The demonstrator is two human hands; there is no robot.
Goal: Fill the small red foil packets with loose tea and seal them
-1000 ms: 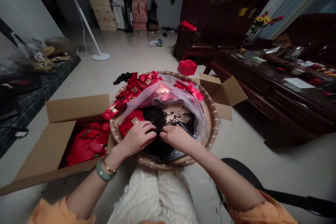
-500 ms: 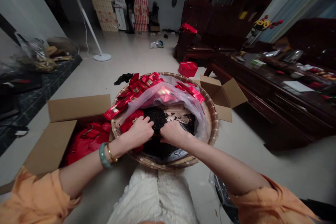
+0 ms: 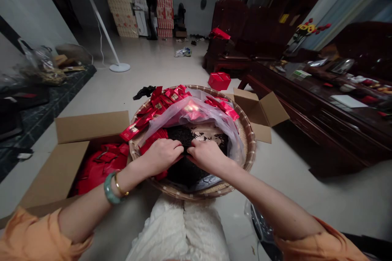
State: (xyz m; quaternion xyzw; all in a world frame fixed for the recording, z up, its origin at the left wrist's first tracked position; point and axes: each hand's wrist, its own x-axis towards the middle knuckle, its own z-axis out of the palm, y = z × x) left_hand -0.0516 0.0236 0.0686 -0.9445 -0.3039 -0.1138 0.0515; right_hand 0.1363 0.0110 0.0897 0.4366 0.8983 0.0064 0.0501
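Left hand: the left hand [image 3: 162, 157] lies curled over the dark loose tea leaves [image 3: 182, 136], fingers bent down into the pile; I can't tell whether it grips any leaves. A green bangle [image 3: 109, 189] and a gold bangle [image 3: 120, 186] sit on that wrist.

Right hand: the right hand [image 3: 208, 155] is curled the same way, just beside the left, its fingers [image 3: 194, 151] on the leaves; its grip is equally hard to tell.

Tea: heaped in the woven tray [image 3: 249, 140], under and between both hands.

In the tray: a clear plastic bag [image 3: 196, 120] and red packets [image 3: 161, 104] lie beyond the leaves.

Left of the tray: an open cardboard box [image 3: 70, 167] touches the rim, holding red bags [image 3: 101, 169].

Right: another cardboard box [image 3: 263, 110] behind the rim; a wooden desk [image 3: 306, 106] further off, with clutter on top.
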